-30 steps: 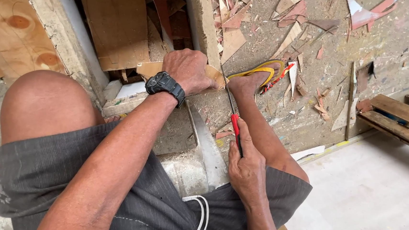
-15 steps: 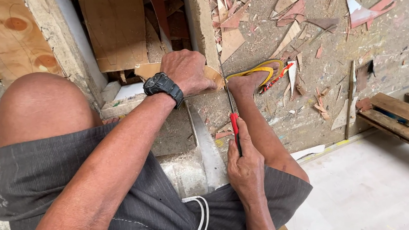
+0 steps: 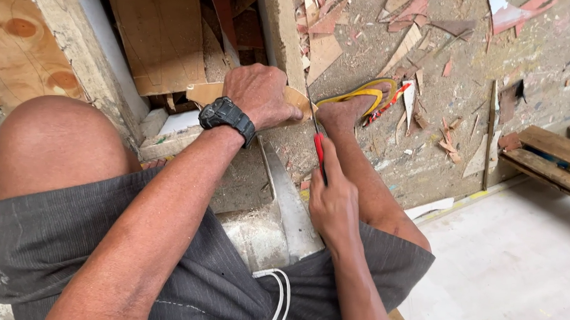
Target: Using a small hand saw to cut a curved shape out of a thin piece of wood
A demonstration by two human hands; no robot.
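Plywood piece point(image 3: 203, 93) is pinned flat under the left hand point(image 3: 261, 95), steadied for the red-handled knife point(image 3: 319, 154) gripped in the right hand point(image 3: 332, 207) fingers

There are two hands: the left hand point(image 3: 259, 97) lies flat on one thin piece of wood point(image 3: 203, 93), and the right hand point(image 3: 332, 200) holds one tool with a red handle point(image 3: 319, 154). There is one black watch point(image 3: 228, 117) on the left wrist and one yellow sandal point(image 3: 363, 95) on one foot. One big wooden board with pencil lines point(image 3: 154, 27) leans behind, and many small wood scraps point(image 3: 326, 49), too many to count, lie on the floor.
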